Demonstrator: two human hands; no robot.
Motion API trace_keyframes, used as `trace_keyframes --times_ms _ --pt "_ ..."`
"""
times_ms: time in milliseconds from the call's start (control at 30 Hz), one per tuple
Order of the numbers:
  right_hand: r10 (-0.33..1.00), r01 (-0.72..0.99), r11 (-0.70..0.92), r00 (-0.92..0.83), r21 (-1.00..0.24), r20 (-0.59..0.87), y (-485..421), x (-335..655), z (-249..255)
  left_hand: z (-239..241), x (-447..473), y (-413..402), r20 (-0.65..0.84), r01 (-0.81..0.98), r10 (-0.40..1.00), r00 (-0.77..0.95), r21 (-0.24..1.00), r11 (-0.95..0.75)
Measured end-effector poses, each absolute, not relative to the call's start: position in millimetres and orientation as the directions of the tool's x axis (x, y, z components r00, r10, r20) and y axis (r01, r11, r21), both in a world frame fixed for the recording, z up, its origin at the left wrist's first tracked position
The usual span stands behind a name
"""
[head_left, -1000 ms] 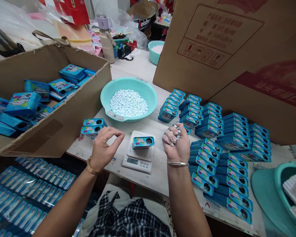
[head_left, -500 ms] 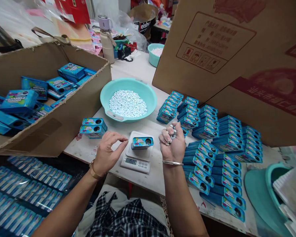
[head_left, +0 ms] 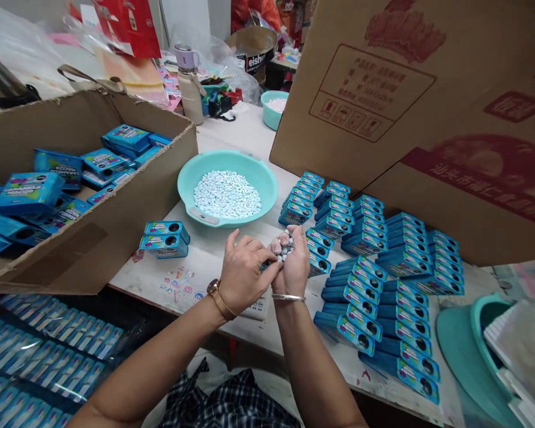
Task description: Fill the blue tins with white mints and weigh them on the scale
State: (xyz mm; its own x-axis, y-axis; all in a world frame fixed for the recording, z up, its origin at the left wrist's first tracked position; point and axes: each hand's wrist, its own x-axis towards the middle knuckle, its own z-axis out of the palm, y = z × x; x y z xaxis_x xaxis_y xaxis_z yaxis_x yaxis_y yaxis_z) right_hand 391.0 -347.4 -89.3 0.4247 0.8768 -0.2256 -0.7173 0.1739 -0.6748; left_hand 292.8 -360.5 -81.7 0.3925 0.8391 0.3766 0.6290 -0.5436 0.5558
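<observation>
My right hand [head_left: 292, 261] is closed round a handful of small white candies [head_left: 283, 247], palm up, over the white scale [head_left: 256, 308]. My left hand [head_left: 245, 270] has come against it, thumb and fingers pinching at the candies. Both hands hide the scale's platform and the blue tin on it. Behind them stands a teal basin [head_left: 185, 181] holding a heap of the same white candies. Two blue tins [head_left: 164, 238] are stacked to the left of my hands.
Rows of blue tins [head_left: 374, 285] cover the table on the right, under a tilted cardboard carton [head_left: 405, 89]. An open carton [head_left: 84, 238] of blue tins stands on the left. Trays of tins [head_left: 35, 362] lie below the table edge. A teal tub [head_left: 481, 333] sits far right.
My left hand moved right from beside the scale to meet my right hand, which shifted left and lower. They now cover the tin on the scale. The view tilted slightly down.
</observation>
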Motion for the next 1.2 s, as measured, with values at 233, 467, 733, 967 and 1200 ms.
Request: trace_keyframes --times_ms 233,467,733,967,1200 --pt "0.888 -0.787 0.122 0.359 -0.605 -0.288 -344.5 398.6 -90.2 -83.3 287.7 -359.5 0.297 0.606 0.855 0.425 0.608 -0.512" --pt "0.892 -0.833 0.135 0.339 -0.537 -0.301 -345.4 428.4 -83.8 -82.8 261.0 -349.6 0.34 0.563 0.845 0.412 0.634 -0.53" --pt "0.915 -0.866 0.172 0.316 -0.469 -0.248 -354.3 459.6 -79.0 -65.0 208.7 -346.2 0.576 0.47 0.807 -0.13 0.753 -0.461" --pt "0.932 -0.886 0.129 0.262 -0.446 -0.252 -357.0 458.9 -82.2 -83.0 210.7 -350.3 0.543 0.477 0.84 0.018 0.734 -0.484" --pt "0.927 -0.894 0.125 0.26 -0.431 -0.271 -357.4 458.7 -81.5 -92.8 230.9 -353.3 0.49 0.527 0.831 0.265 0.648 -0.55"
